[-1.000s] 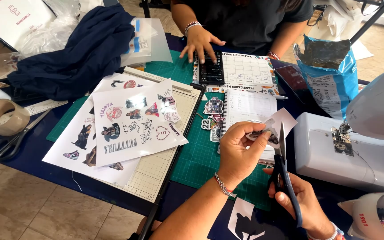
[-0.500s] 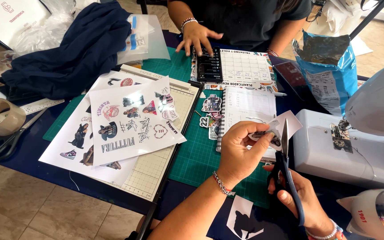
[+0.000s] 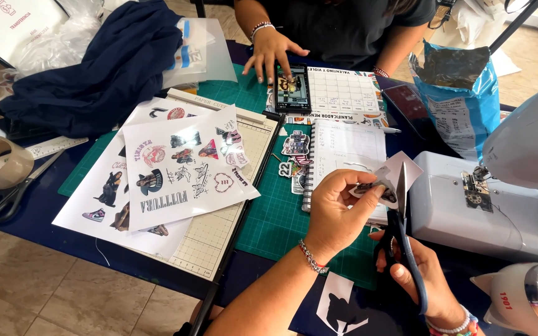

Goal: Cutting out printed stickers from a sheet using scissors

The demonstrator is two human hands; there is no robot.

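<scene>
Paper cutout point(image 3: 388, 182), a small white piece with a dark printed figure, sits near the table's right edge, pinched between thumb and fingers of the left hand point(image 3: 337, 214) above the green cutting mat point(image 3: 281, 211). Blue-handled scissors point(image 3: 404, 249) stand upright with their blades rising against the paper; the right hand point(image 3: 421, 280) has its fingers curled through the handles. Room here is tight: the white sewing machine point(image 3: 474, 205) stands just beside the hands on the right, and a spiral notebook point(image 3: 344, 152) lies just behind them. Toward the left edge, sticker sheets point(image 3: 175, 171) rest on a paper trimmer point(image 3: 231, 186), with a dark blue garment point(image 3: 101, 68) heaped at the far left corner. Across the far edge, another person's hand point(image 3: 272, 53) touches a phone point(image 3: 292, 87). Whether the blades are parted cannot be made out, and the right wrist is cut off by the lower frame edge.
</scene>
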